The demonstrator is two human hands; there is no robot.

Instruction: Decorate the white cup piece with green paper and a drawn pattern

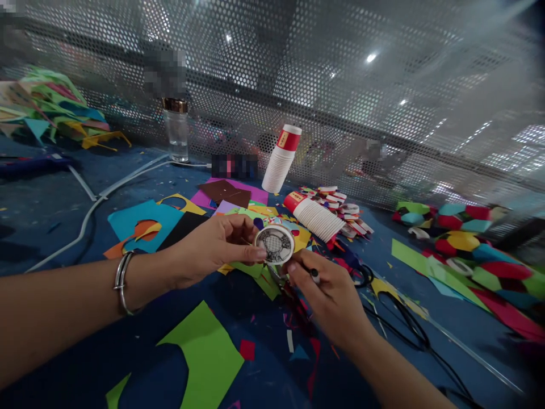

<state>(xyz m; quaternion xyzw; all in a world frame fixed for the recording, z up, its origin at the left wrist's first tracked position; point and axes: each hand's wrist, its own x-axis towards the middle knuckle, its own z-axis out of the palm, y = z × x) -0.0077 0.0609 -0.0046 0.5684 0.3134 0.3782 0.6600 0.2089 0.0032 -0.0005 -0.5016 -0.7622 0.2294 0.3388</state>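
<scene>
My left hand (pixel 232 241) pinches a small round white disc (pixel 275 244) between thumb and fingers, tilted up toward me. A black line drawing with a gridded circle in its middle covers the disc's face. Close to the disc's lower right edge, my right hand (pixel 326 289) is closed around a pen (pixel 315 276), whose dark end pokes out between the fingers. Its tip is hidden, so I cannot tell whether it touches the disc. Beneath both hands lie coloured paper scraps, among them a cut green sheet (pixel 208 355).
One stack of paper cups (pixel 281 162) stands upright; another stack (pixel 317 216) lies beside cut cup pieces (pixel 351 213). A clear bottle (pixel 176 133) stands at the back by a perforated metal panel (pixel 255 68). A white cable (pixel 87 218), a black cable (pixel 409 321) and patchwork paper balls (pixel 464 238) lie around.
</scene>
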